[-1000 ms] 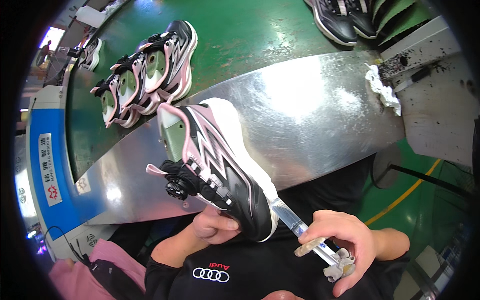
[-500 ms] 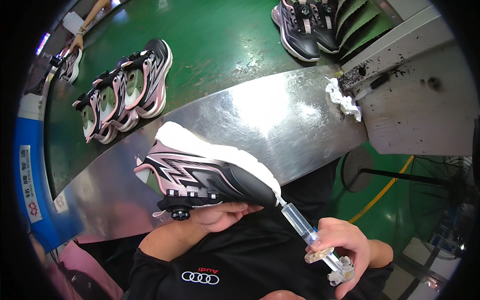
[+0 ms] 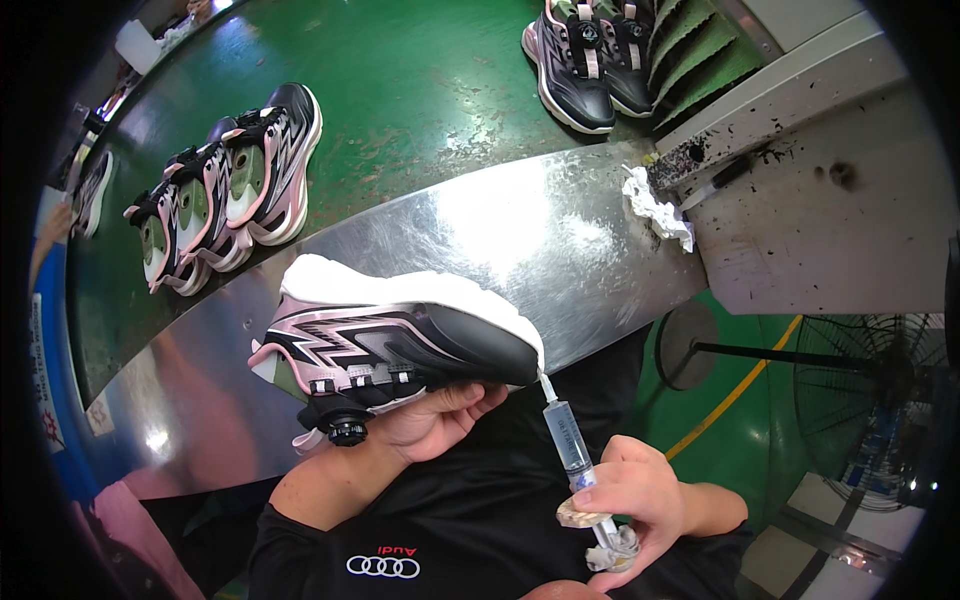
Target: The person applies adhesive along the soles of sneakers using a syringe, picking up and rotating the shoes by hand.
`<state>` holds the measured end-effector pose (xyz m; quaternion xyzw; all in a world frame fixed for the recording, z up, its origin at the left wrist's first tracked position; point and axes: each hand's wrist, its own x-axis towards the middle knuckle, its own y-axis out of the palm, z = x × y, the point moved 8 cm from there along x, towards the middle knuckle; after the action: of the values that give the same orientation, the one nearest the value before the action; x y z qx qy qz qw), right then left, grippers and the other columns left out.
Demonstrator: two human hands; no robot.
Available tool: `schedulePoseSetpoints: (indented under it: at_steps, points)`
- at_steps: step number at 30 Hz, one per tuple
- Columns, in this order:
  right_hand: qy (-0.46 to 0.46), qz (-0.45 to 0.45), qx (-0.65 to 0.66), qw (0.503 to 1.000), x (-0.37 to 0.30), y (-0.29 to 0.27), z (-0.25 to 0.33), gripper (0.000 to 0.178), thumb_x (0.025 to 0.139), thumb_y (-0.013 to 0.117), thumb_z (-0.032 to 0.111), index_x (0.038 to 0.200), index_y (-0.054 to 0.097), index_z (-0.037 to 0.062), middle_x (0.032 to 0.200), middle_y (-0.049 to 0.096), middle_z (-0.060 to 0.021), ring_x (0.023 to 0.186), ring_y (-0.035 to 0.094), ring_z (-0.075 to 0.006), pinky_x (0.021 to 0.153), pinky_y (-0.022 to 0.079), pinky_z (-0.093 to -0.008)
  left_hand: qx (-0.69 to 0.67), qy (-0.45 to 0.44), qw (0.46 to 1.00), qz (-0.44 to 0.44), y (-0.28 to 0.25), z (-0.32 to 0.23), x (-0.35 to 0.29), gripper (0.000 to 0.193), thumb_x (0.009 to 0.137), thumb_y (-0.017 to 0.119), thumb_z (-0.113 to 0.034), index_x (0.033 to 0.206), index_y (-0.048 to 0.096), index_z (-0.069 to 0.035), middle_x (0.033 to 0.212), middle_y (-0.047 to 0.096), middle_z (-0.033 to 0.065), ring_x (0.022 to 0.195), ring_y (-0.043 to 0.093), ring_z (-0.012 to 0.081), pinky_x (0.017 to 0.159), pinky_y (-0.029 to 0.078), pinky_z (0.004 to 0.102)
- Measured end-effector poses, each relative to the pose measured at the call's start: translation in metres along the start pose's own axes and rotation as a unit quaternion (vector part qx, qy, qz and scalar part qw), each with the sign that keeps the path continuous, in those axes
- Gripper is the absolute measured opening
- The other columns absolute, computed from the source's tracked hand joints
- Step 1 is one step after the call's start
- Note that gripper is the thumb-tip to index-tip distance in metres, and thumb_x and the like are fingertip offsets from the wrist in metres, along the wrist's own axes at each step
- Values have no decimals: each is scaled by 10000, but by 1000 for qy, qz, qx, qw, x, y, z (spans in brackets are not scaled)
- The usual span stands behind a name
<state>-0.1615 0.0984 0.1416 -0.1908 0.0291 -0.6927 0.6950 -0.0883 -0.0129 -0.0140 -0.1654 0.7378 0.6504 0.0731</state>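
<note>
Your left hand (image 3: 435, 418) has its fingers clamped on a black, pink and white sneaker (image 3: 400, 340), gripping the upper from below near the forefoot; some of those fingers are hidden behind the shoe. You have the sneaker tipped on its side in front of you, over the near edge of the metal tabletop (image 3: 570, 250), with the white sole (image 3: 420, 290) facing away from you and the black dial (image 3: 347, 430) toward you. Your right hand (image 3: 635, 495) has its fingers closed around a clear syringe (image 3: 567, 440), whose nozzle meets the edge of the toe. Beyond, on the green surface (image 3: 420, 90), three similar sneakers (image 3: 275, 170) stand at your left and a pair of sneakers (image 3: 575, 75) at your right. Crumpled white tissue (image 3: 657, 210) lies at the metal's right end
</note>
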Motion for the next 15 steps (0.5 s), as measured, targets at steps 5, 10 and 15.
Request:
schedulePoseSetpoints:
  at_steps: [5, 10, 15]
  points:
    - [-26, -8, -128, 991, -2, 10, 0, 670, 619, 798, 444, 1115, 581, 48, 897, 636, -45, 560, 436, -163, 496, 338, -261, -33, 18, 998, 45, 7, -3, 3, 337, 828, 609, 41, 1129, 590, -108, 1136, 610, 52, 1109, 554, 183, 958, 467, 302]
    - [-57, -16, -233, 971, 2, 22, -3, 597, 627, 777, 426, 1071, 612, 63, 839, 614, -28, 500, 381, -147, 457, 322, -251, -39, 22, 997, 63, 16, -7, 0, 283, 844, 603, 11, 1112, 598, -80, 1131, 615, 70, 1080, 576, 184, 922, 490, 288]
    - [-98, -25, -288, 952, 6, 30, -2, 526, 650, 767, 383, 1046, 623, 69, 804, 598, -40, 494, 366, -133, 452, 311, -241, -52, 13, 995, 84, 17, -7, -2, 269, 855, 599, -14, 1120, 599, -59, 1147, 609, 88, 1072, 583, 190, 875, 514, 263]
